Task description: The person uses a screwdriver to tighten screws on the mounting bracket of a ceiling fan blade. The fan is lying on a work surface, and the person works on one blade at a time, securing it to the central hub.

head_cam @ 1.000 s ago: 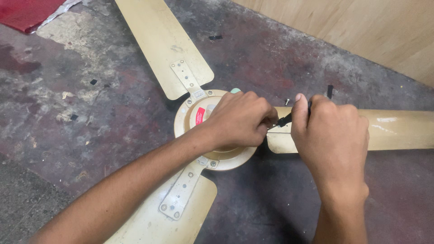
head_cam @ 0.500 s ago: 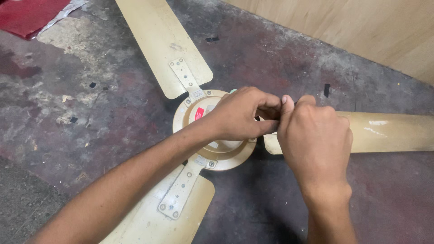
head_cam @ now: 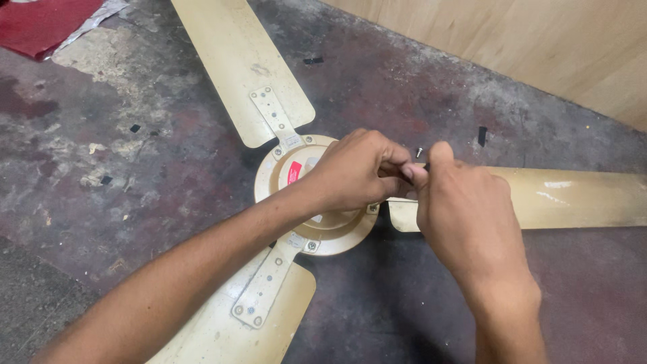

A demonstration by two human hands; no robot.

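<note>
On the worn concrete floor [head_cam: 135, 168], seen from your head camera, lies a cream ceiling fan, its round motor hub [head_cam: 317, 202] near the centre of the view. Three blades radiate from the hub: one blade [head_cam: 236, 61] toward 11 o'clock, a second blade [head_cam: 573, 195] toward 3 o'clock, and a third blade [head_cam: 236, 323] toward 7 o'clock. Metal brackets with screws tie the 11 and 7 o'clock blades to the hub; the bracket [head_cam: 276, 118] at 11 o'clock is fully visible. A red label [head_cam: 294, 172] sits on the hub's upper face.

Your left hand [head_cam: 357, 172] reaches in from 7 o'clock and rests over the hub, fingers curled shut. Your right hand [head_cam: 465, 216] comes from 5 o'clock, also closed, its thumb pressed against the left fingers at the root of the 3 o'clock blade. Both hands meet on a small dark object [head_cam: 406, 174]; what it is cannot be told, as the fingers cover most of it.

A loose screw [head_cam: 419, 152] lies on the floor just beyond the knuckles, at 12 o'clock from them. Red cloth [head_cam: 40, 23] occupies the 10 o'clock corner, and a wooden panel [head_cam: 539, 40] runs along 1 o'clock.
</note>
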